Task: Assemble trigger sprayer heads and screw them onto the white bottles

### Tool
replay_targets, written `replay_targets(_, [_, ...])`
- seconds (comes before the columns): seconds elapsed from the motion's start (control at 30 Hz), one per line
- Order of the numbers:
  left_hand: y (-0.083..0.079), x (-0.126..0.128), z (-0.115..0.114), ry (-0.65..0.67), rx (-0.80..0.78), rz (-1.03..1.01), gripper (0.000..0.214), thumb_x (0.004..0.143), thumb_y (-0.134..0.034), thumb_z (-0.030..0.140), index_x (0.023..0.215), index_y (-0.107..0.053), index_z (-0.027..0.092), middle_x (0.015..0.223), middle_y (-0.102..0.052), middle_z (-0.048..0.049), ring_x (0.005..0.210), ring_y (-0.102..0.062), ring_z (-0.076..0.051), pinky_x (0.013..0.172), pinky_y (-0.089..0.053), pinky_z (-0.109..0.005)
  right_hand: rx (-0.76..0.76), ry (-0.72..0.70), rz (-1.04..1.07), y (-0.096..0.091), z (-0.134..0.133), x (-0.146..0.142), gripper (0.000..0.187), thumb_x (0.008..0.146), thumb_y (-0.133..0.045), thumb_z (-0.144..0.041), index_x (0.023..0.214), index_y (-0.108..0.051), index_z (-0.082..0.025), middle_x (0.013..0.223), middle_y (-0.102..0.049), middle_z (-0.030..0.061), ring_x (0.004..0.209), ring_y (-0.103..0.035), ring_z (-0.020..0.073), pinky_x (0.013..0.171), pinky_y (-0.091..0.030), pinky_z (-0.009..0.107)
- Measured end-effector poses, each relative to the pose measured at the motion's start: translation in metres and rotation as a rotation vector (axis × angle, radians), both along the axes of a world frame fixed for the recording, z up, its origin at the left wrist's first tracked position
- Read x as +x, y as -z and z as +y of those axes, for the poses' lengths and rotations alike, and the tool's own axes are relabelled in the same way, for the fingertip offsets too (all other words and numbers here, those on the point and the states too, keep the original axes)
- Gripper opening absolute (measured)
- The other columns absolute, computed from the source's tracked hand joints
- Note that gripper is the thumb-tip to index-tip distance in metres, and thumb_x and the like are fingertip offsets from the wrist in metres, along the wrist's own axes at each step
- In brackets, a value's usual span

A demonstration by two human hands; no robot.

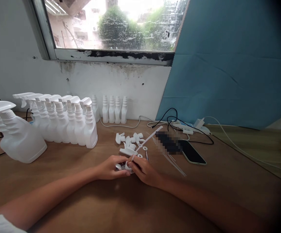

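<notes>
My left hand (112,168) is closed around a small white spray-trigger head (124,167) on the brown table (82,194). Pressed against it from the right, my right hand (144,170) pinches a thin white dip tube (148,139) that slants up and away to the right. The tube's lower end meets the trigger head between my fingers. Just beyond my hands lie several loose white trigger heads (128,142) and small white rings (145,148).
A row of several white spray bottles with triggers (62,121) stands at the left, one larger bottle (19,136) nearest. Capless small bottles (113,110) line the wall. A phone (192,153), more thin tubes (175,163), cables and a charger (198,124) lie to the right.
</notes>
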State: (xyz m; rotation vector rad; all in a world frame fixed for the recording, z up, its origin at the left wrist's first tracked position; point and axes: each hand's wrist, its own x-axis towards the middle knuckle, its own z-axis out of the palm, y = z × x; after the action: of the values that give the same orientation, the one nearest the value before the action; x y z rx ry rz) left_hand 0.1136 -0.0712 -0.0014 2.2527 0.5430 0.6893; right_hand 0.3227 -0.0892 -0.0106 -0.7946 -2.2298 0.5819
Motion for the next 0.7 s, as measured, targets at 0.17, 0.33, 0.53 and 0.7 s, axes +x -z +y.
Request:
replay_targets(0.17, [-0.005,0.005,0.012,-0.141,-0.164,-0.195,0.060,0.093,-0.026,0.059,0.117,-0.054,0.011,0.093,-0.063,-0.0086,0.077,-0.059,-0.015,0.065,-0.048,-0.024,-0.074,0.070,0.008,-0.024,-0.007,0.006,0.029,0.095,-0.041,-0.034,0.076,-0.052,-0.015,0.062,-0.046,-0.0023,0.056,-0.039,0.0075,0.056,-0.032,0.019])
replay_targets(0.33, [-0.027,0.040,0.073,-0.501,0.111,-0.061,0.032,0.093,-0.042,0.041,0.100,-0.059,0.016,0.091,-0.063,-0.0047,0.079,-0.061,-0.015,0.070,-0.051,-0.025,-0.281,0.085,0.023,-0.048,-0.025,0.017,0.037,0.093,-0.041,-0.040,0.073,-0.058,-0.013,0.058,-0.047,-0.0015,0.052,-0.039,0.0069,0.051,-0.029,0.019])
replay_targets(0.53, [-0.054,0.083,0.175,-0.793,0.209,0.020,0.031,0.082,-0.058,0.022,0.113,-0.058,0.017,0.140,-0.036,-0.0132,0.106,-0.059,-0.023,0.096,-0.044,-0.036,-0.535,0.058,0.011,-0.038,-0.047,0.032,0.040,0.090,-0.044,-0.045,0.067,-0.052,-0.013,0.061,-0.046,-0.0009,0.058,-0.040,0.0079,0.055,-0.030,0.019])
replay_targets(0.7, [-0.064,0.096,0.224,-0.949,0.187,0.089,0.045,0.083,-0.056,0.017,0.127,-0.051,0.021,0.155,-0.007,-0.0139,0.110,-0.059,-0.028,0.094,-0.045,-0.041,-0.743,0.065,0.067,-0.027,-0.056,0.038,0.037,0.087,-0.048,-0.046,0.070,-0.049,-0.013,0.066,-0.044,-0.0012,0.060,-0.038,0.0076,0.056,-0.031,0.019])
